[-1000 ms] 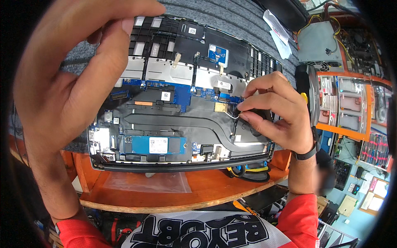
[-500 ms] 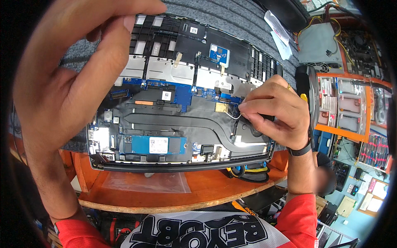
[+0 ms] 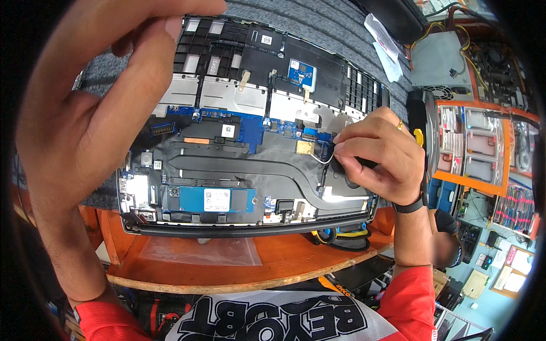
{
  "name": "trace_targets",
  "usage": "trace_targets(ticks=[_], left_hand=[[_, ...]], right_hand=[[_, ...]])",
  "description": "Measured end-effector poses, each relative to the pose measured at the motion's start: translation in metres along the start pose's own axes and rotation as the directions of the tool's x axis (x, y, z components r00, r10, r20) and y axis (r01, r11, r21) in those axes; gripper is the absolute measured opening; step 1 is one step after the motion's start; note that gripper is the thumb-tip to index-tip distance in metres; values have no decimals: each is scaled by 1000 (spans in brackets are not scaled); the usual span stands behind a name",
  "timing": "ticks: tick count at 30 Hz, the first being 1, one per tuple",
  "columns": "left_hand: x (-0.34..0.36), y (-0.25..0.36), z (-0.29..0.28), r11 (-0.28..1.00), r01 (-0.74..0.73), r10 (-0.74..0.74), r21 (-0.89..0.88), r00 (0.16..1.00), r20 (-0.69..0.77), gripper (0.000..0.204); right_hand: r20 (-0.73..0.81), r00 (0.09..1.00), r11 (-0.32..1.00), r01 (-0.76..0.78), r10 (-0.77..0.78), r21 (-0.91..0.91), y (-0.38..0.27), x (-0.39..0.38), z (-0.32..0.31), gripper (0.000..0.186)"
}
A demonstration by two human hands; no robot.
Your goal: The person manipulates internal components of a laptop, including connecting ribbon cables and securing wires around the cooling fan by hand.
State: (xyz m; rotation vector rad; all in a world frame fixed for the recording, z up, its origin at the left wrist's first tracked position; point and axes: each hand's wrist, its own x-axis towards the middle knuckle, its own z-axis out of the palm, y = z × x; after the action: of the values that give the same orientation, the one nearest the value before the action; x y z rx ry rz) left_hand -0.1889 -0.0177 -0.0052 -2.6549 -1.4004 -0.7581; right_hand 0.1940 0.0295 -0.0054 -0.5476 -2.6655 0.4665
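Note:
An opened laptop [image 3: 244, 165] lies with its inner parts exposed. Over its right half, the thumb and fingers of my right hand [image 3: 387, 153] are pinched together on a thin white wire [image 3: 323, 161]. This wire curves out from a small gold-coloured card [image 3: 305, 148] on the board. Close to the camera at the left, my left hand [image 3: 96, 125] is raised above the laptop, its thumb against the bent index finger; whatever lies between them cannot be made out. A blue solid-state drive [image 3: 216, 200] sits along the laptop's near side.
The laptop rests on a grey ribbed mat [image 3: 318, 23]. Below is an orange wooden shelf [image 3: 187, 273] with a clear plastic bag [image 3: 199, 251]. White paper [image 3: 384, 48] and a metal power supply [image 3: 441, 65] are at the upper right. Another person [image 3: 446, 238] is at the right.
My right hand has shifted very slightly, still pinching the white wire. The left hand stays raised, almost unmoved. The laptop looks the same.

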Motion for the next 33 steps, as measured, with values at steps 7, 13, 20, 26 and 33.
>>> trace_targets(ticks=[7,13,20,26,33], left_hand=[[0,5,-4,999,35,-35,15,999,12,33],[-2,7,-2,997,73,-73,17,997,16,32],[-2,10,-6,993,92,-95,76,995,39,32],[1,12,-12,992,82,-91,93,991,96,32],[-2,9,-12,990,73,-88,124,989,117,33]], right_hand=[[89,990,994,109,-106,-33,2,3,-6,26],[118,992,999,40,-37,-21,-2,5,-9,28],[130,960,957,-265,249,121,-15,7,-12,20],[124,909,906,-411,398,100,-26,9,-10,19],[201,849,847,-517,489,123,-27,18,-16,16]])
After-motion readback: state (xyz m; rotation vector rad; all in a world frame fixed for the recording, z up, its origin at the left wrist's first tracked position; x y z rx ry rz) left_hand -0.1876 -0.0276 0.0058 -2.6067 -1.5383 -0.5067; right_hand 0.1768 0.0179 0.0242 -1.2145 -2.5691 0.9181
